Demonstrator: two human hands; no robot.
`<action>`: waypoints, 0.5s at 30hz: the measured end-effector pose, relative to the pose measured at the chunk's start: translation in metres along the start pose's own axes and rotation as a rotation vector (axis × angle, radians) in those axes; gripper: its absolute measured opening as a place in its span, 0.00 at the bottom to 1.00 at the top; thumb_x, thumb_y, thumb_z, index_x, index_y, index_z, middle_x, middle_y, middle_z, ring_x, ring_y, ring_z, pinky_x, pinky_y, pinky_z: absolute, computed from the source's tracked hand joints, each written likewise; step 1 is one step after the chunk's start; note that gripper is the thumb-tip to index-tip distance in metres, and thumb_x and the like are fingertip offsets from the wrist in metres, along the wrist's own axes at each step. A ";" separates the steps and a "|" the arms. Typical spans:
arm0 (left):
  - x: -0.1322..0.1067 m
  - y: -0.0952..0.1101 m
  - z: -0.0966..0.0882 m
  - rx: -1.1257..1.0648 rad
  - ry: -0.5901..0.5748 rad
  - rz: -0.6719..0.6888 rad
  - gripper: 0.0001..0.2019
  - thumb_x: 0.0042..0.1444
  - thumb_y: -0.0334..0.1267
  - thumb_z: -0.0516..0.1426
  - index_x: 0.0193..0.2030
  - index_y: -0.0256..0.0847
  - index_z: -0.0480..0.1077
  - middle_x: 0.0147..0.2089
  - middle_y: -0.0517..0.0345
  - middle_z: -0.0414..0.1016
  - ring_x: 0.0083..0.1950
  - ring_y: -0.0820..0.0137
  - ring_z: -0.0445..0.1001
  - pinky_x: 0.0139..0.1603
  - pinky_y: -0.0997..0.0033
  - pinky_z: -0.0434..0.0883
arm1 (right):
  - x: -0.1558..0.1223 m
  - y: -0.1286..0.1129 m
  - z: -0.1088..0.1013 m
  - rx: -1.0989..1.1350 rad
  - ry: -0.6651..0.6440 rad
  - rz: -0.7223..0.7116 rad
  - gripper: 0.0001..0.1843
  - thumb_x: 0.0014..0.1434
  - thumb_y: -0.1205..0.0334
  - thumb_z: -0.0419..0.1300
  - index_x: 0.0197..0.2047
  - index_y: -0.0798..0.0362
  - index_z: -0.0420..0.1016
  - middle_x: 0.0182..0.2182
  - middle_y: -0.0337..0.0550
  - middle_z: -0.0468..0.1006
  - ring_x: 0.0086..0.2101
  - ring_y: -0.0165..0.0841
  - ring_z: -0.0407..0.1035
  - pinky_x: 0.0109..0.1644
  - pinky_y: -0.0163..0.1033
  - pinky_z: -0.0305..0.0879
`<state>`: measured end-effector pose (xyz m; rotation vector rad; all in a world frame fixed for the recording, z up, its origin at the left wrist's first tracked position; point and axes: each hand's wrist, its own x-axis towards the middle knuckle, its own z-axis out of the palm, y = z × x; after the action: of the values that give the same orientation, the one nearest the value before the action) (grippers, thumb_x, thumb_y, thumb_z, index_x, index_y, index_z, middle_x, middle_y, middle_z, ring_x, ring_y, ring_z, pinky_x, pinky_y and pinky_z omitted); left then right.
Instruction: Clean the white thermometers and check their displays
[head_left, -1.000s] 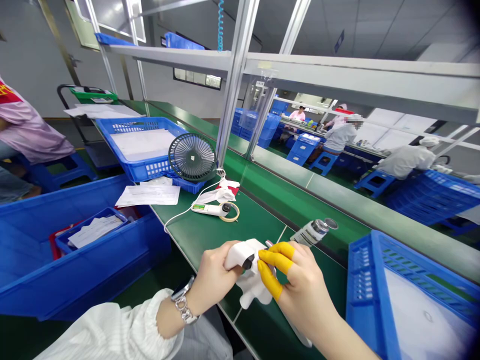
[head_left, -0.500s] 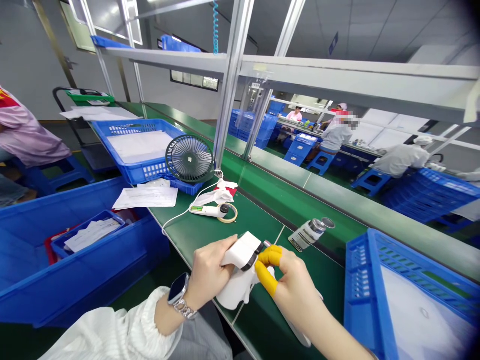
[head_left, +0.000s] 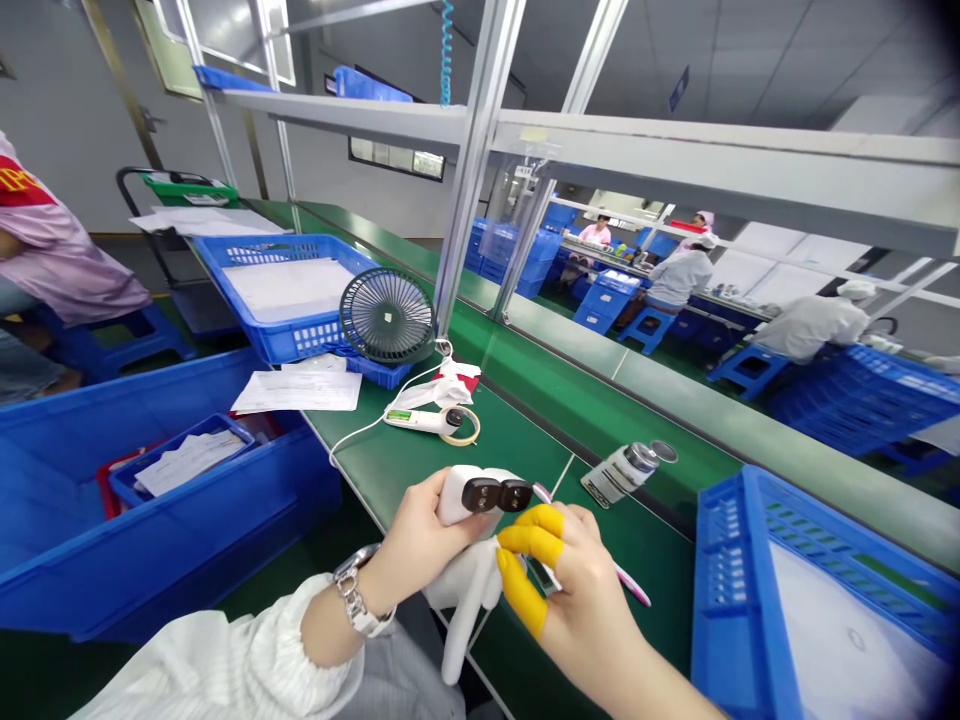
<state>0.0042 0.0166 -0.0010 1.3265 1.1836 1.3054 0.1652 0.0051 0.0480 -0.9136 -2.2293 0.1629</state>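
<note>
My left hand [head_left: 431, 530] is closed around two white handheld devices [head_left: 454, 495] lying side by side, their black oval ends turned toward me. Just below them, white cloth [head_left: 457, 585] hangs in folds over the bench edge. With yellow covers on its fingers, my right hand [head_left: 577, 575] pinches the upper tip of this cloth. Beneath the right hand passes a thin pink-and-white stick [head_left: 634, 585], like a toothbrush handle. Part of another pale object [head_left: 544, 575] shows behind the yellow fingertips; the hand hides most of it.
A white bottle with a metal cap [head_left: 619, 475] stands beyond my right hand. Blue crates [head_left: 731, 590] flank the bench, with a large blue bin [head_left: 187, 540] at left. Farther along are a fan [head_left: 386, 315], a tape roll [head_left: 469, 428] and another white device [head_left: 420, 421].
The devices in my left hand have turned, so their black ends face me. My right fingers have moved down and slightly left onto the cloth, which hangs lower.
</note>
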 end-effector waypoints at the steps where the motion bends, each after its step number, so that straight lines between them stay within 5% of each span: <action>1: -0.001 0.000 0.001 -0.015 -0.008 -0.007 0.12 0.47 0.38 0.62 0.39 0.38 0.70 0.39 0.58 0.77 0.41 0.68 0.73 0.42 0.72 0.70 | 0.001 0.001 -0.002 0.000 0.026 -0.007 0.07 0.51 0.72 0.57 0.32 0.50 0.72 0.28 0.38 0.73 0.28 0.31 0.63 0.38 0.43 0.56; 15: -0.011 -0.005 0.006 0.274 0.036 0.152 0.19 0.45 0.27 0.56 0.45 0.44 0.71 0.39 0.62 0.78 0.37 0.70 0.76 0.39 0.75 0.71 | 0.006 0.006 -0.017 -0.041 0.159 -0.048 0.04 0.54 0.69 0.60 0.32 0.50 0.72 0.27 0.39 0.73 0.29 0.31 0.67 0.37 0.42 0.62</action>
<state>0.0100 0.0067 -0.0072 1.6223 1.3445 1.3128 0.1769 0.0114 0.0616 -0.8627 -2.1120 0.0218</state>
